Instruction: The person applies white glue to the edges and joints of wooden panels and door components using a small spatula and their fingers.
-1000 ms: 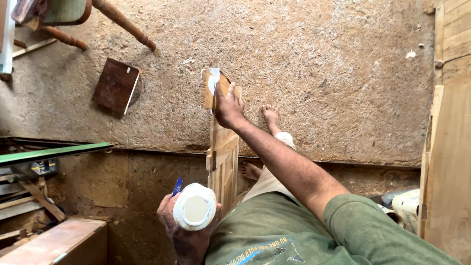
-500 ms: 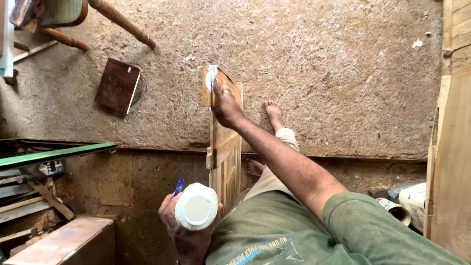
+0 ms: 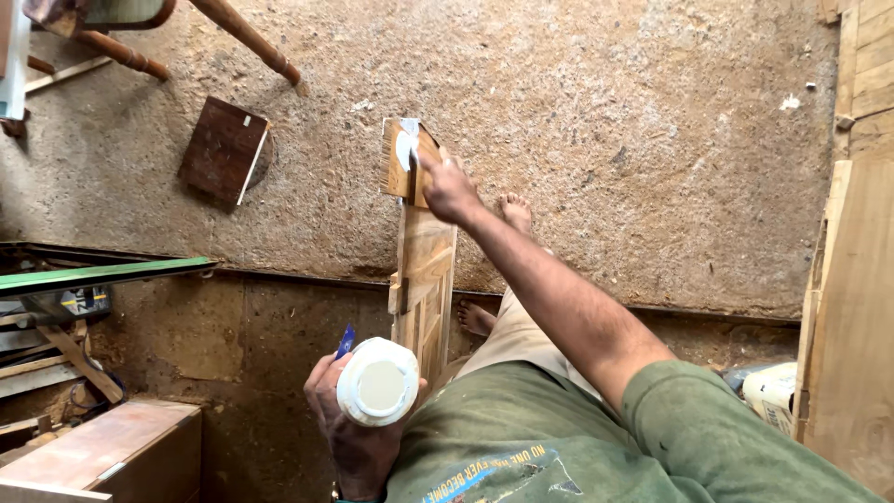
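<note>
A narrow wooden panel piece [image 3: 424,279] stands on the sawdust floor in front of me. My right hand [image 3: 449,189] reaches out to its far end, a fingertip pressed into a patch of white glue [image 3: 407,147] on the wood. Close to my chest, my left hand [image 3: 354,428] grips a white round container [image 3: 377,382] with its lid facing up, and a blue-tipped thing sticks out beside the thumb. My bare feet rest beside the panel.
A dark brown square board [image 3: 222,151] lies on the floor to the left. Chair legs [image 3: 247,37] stand at the top left. A green-edged bench [image 3: 93,275] and a reddish wooden box [image 3: 102,452] sit at the left. Planks [image 3: 852,279] lean at the right.
My right hand's finger has slid a little across the panel's far end, spreading the white glue. The left hand has kept the container in place.
</note>
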